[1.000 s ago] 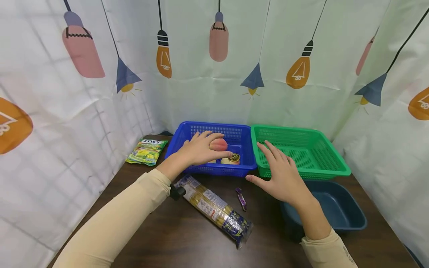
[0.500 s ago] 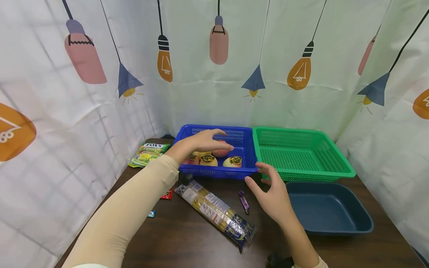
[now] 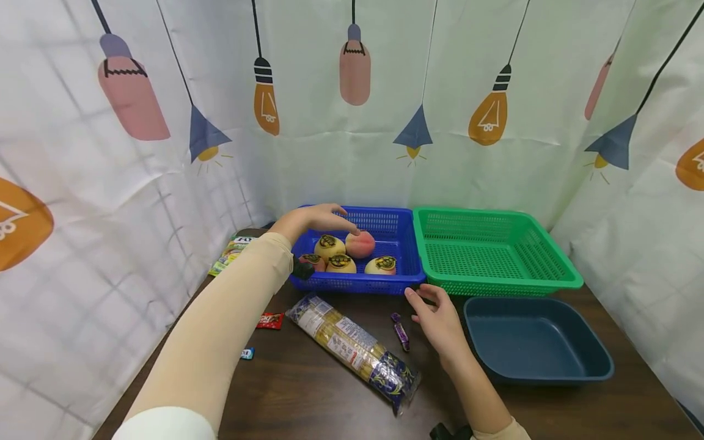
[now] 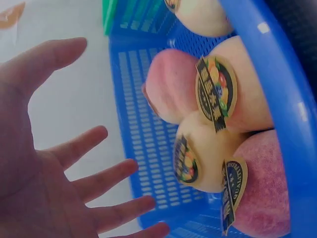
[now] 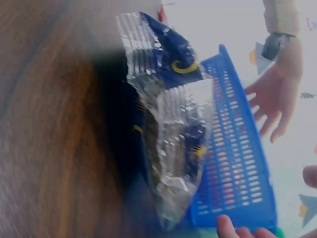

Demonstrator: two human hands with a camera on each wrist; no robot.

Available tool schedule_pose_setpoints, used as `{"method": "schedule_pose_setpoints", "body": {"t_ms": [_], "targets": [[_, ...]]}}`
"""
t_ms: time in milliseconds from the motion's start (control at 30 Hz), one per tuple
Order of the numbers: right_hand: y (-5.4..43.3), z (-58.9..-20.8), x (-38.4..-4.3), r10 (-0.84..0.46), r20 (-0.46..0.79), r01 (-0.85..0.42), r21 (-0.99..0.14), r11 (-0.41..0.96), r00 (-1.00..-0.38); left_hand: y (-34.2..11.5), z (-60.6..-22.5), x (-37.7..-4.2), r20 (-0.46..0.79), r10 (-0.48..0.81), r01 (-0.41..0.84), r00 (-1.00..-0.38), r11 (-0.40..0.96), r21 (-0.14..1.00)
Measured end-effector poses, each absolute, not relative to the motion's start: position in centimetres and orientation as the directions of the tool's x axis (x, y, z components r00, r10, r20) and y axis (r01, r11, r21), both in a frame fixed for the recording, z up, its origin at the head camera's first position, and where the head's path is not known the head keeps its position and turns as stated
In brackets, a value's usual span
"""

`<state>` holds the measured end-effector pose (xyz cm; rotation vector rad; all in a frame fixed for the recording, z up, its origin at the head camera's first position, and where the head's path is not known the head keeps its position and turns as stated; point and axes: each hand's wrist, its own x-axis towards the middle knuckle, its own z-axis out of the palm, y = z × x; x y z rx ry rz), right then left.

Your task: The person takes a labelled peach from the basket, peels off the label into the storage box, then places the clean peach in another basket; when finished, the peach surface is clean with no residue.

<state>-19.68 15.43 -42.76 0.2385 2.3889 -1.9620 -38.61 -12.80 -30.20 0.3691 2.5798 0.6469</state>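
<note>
Blue basket (image 3: 357,282): used as the landmark for everything here; five peaches are held in it.
Pink peach (image 3: 360,244): sat toward the middle of the blue basket, with the left thumb tip seen near it.
Stickered peaches (image 3: 341,264): four of these, three bunched at the blue basket's left side, one placed by itself near its front right.
Left hand (image 3: 326,219): held over the back left part of the blue basket; fingers spread pretty wide, thumb kept well off them.
Right hand (image 3: 438,316): held just off the blue basket's front right corner; fingers loosely bent, thumb and index kept apart. Whether the rim is touched can't really be told.
Purple candy (image 3: 401,332): left on the table (image 3: 308,397), in front of the blue basket, near the right hand.
Noodle packet (image 3: 354,349): laid slantwise in front of the blue basket.
Green basket (image 3: 497,281): parked right beside the blue basket, on its right.
Dark tub (image 3: 539,339): set to the front right of the blue basket.
Foxs bag (image 3: 228,252): placed left of the blue basket, partly covered by a sleeve (image 3: 220,318).
Red packet (image 3: 271,321): dropped front left of the blue basket.
</note>
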Motion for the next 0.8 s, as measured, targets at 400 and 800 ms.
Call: {"method": "schedule_pose_setpoints", "body": {"t_ms": [400, 800], "targets": [[15.2, -44.7, -22.4, 0.036, -0.219, 0.214, -0.97, -0.112, -0.975, -14.8, -32.2, -41.7, -0.574, 0.252, -0.125, -0.779, 0.834, 0.537], [14.2, -45.3, -24.3, 0.135, -0.221, 0.161, -0.919, -0.359, -0.966, -15.9, -33.9, -43.1, -0.635, 0.218, -0.288, -0.741, 0.751, 0.594]]}}
